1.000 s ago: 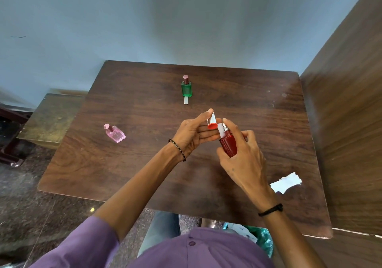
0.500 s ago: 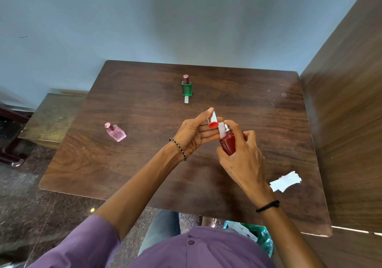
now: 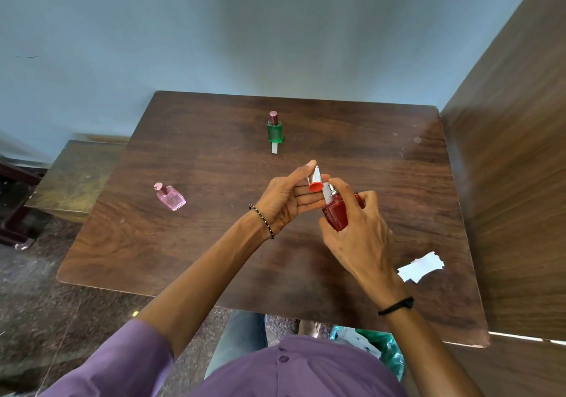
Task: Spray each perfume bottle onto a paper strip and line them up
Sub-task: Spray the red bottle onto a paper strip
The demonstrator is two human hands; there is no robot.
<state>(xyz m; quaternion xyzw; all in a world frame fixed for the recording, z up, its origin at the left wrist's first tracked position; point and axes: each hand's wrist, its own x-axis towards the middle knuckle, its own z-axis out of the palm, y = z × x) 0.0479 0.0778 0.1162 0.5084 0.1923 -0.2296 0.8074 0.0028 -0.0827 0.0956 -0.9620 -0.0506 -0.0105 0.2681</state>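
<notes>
My right hand [image 3: 360, 231] grips a red perfume bottle [image 3: 335, 214] above the middle of the table, its index finger on the silver spray head. My left hand [image 3: 289, 199] holds the bottle's red cap [image 3: 315, 179] together with a white paper strip [image 3: 327, 193] right in front of the nozzle. A green bottle [image 3: 275, 130] stands upright at the back of the table with a paper strip [image 3: 274, 148] lying at its base. A pink bottle [image 3: 170, 196] sits tilted at the left.
The dark wooden table [image 3: 214, 243] meets a wooden panel on its right. Spare white paper strips [image 3: 421, 266] lie near the right front edge. A lower bench [image 3: 73, 179] stands to the left. A green bag is under the table's front edge.
Both hands stay close together; the right hand with the red bottle has edged slightly forward and the view has shifted a little.
</notes>
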